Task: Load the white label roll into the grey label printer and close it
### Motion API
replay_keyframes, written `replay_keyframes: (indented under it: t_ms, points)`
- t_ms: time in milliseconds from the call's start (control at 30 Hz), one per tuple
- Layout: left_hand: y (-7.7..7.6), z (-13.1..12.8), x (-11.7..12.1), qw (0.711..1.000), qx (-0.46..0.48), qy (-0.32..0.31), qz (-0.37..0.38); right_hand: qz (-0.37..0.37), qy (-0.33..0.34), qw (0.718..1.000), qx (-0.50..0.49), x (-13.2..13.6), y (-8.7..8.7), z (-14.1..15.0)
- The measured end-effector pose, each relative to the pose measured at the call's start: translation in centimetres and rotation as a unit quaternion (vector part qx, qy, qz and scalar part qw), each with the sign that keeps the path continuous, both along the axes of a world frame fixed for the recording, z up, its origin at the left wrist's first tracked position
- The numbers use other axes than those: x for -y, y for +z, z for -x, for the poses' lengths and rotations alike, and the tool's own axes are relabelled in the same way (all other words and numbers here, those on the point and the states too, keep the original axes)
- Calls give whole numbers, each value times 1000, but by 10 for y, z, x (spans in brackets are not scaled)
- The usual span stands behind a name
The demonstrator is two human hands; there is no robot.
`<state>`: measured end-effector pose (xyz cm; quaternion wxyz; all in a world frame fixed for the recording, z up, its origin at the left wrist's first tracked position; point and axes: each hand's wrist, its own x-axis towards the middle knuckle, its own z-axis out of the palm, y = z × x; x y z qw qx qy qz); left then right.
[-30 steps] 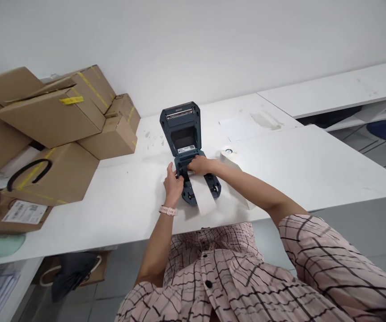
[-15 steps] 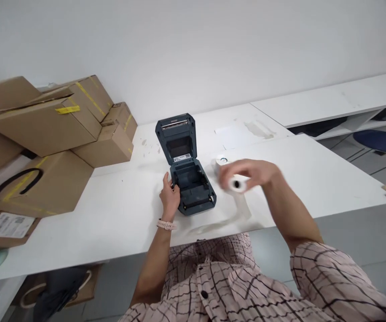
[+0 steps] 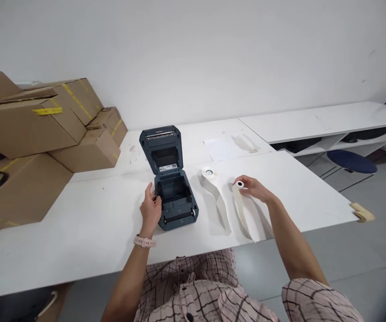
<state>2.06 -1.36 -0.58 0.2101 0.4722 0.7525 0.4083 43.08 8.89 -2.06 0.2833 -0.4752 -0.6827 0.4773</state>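
A dark label printer (image 3: 179, 206) stands on the white table with its lid (image 3: 162, 150) raised and its roll bay without a roll. My left hand (image 3: 151, 209) grips the printer's left side, thumb over the edge and fingers along the outside. Off to the right, my right hand (image 3: 253, 188) holds a small white label roll (image 3: 239, 184) by its sides, upright at the table surface. From that roll a loose paper strip (image 3: 240, 210) trails toward the table's front edge. Between printer and right hand stands a larger label roll (image 3: 209, 172), its own strip unrolled toward me.
Cardboard boxes (image 3: 94, 150) with yellow tape are piled on the left. A white sheet (image 3: 217, 147) lies behind the rolls. Tan tape or padding (image 3: 362, 212) covers the table's right corner. A blue stool (image 3: 352, 161) stands beyond, by an open shelf.
My right hand has lifted the small roll out of the printer and carried it right to beyond the larger roll. My left hand has stayed on the printer's side. The view has shifted right.
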Motion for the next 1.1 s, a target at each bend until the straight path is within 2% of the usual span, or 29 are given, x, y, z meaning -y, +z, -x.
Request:
replay_keyframes:
  t_ms: [67, 167, 267, 333, 433, 500, 600, 700, 800, 867, 933, 1000, 1033, 1100]
  points:
    - [1, 0, 0, 1000, -3, -3, 4, 24, -11, 1000, -5, -4, -14, 9]
    - [-1, -1, 0, 1000, -5, -4, 0, 29, 11, 1000, -5, -4, -15, 0]
    - [-5, 0, 0, 1000, -3, -1, -9, 28, 37, 999, -15, -8, 0, -16]
    - [-6, 1, -1, 1000, -2, -1, -7, 13, 41, 999, -25, -19, 16, -14]
    - [-4, 1, 0, 1000, -5, -6, 3, -19, 71, 997, -23, -44, 37, 18]
    - [-3, 0, 0, 1000, -8, -8, 6, -18, 103, 995, -1, -64, 43, 48]
    - [-2, -1, -1, 1000, -2, -13, 2, 24, 141, 987, 71, -85, 40, 84]
    - [-3, 0, -1, 1000, 8, -20, -7, 51, 165, 977, 121, -88, 27, 97]
    - [-4, 0, 0, 1000, 8, -20, -7, 42, 161, 983, 82, -78, 15, 98]
    - [-3, 0, 0, 1000, 11, -19, -9, 40, 163, 986, 18, -71, 16, 100]
    - [-3, 0, 1, 999, 21, -20, -15, 28, 191, 980, -50, -65, 28, 108]
    - [-3, -1, 1, 999, 30, -17, -18, -2, 236, 968, -86, -60, 51, 125]
    - [-3, -1, 1, 999, 32, -15, -18, -22, 262, 962, -79, -58, 65, 136]
    - [-3, -1, 1, 999, 34, -12, -15, -73, 304, 950, -5, -51, 94, 163]
